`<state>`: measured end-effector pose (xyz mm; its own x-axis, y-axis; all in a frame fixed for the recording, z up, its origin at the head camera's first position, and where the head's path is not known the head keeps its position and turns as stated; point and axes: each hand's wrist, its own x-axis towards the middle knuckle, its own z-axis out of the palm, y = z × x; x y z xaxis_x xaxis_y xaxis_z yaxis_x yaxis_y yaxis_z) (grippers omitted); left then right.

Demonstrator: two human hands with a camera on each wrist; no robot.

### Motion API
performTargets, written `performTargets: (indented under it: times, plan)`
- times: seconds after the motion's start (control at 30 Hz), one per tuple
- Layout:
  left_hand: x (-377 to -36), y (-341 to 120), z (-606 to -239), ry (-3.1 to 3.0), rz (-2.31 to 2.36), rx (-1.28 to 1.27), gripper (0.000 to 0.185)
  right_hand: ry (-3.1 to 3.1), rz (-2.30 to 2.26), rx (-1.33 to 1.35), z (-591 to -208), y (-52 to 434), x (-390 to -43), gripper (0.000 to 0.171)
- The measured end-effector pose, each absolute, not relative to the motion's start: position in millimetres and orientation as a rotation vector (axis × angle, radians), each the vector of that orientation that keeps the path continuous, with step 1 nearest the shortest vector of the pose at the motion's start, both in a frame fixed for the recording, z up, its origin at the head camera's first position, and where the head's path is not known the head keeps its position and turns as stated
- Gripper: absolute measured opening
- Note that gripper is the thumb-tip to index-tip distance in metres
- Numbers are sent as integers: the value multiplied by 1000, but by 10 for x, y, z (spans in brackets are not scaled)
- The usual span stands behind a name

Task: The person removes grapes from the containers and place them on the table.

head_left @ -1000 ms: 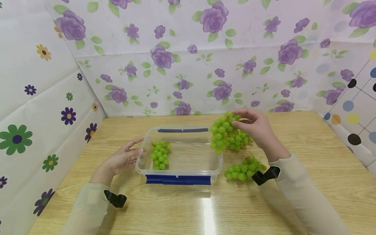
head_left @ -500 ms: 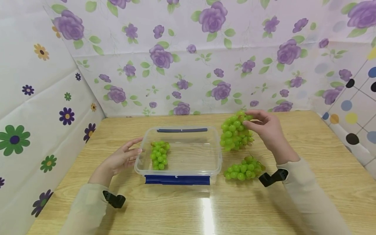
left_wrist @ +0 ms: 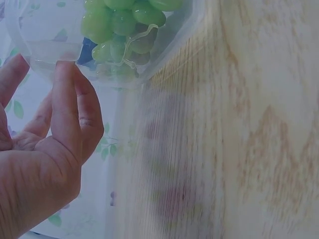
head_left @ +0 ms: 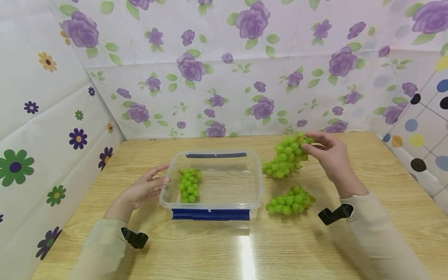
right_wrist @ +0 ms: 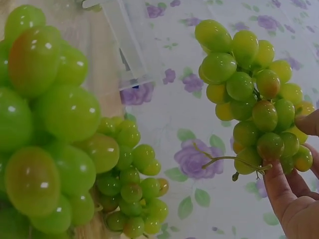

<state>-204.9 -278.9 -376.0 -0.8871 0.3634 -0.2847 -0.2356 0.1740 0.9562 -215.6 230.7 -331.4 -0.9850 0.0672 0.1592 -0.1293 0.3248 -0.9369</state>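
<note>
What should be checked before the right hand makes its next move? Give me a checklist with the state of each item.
1. Right hand has a grip on the raised bunch: ok, thumb and fingers pinch one end.
2. Raised bunch is apart from the rear bunch: ok, the right wrist view shows a gap.
3. Rear bunch is fully visible from the head camera: not ok, the raised bunch hides part of it.
4. Container sits upright and uncovered: ok, with one bunch inside, toward its left end.
5. Left hand touches the container: ok, fingertips at its left end.
6. Left hand presses firmly enough to steady it: cannot tell.
</note>
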Motion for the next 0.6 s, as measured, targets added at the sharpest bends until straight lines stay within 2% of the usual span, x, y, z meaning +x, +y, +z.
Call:
performTargets:
  times: [0.37,0.6]
  plan:
    - [-2058,-2794,-3756,2016,1754,108,71,-2360,1700,-30,-3401,2454,-2133,40]
    - [-2061,-2798,-3756,1984,1777,103,71,-2242,1807,-25,-3466,2558,-2137,35]
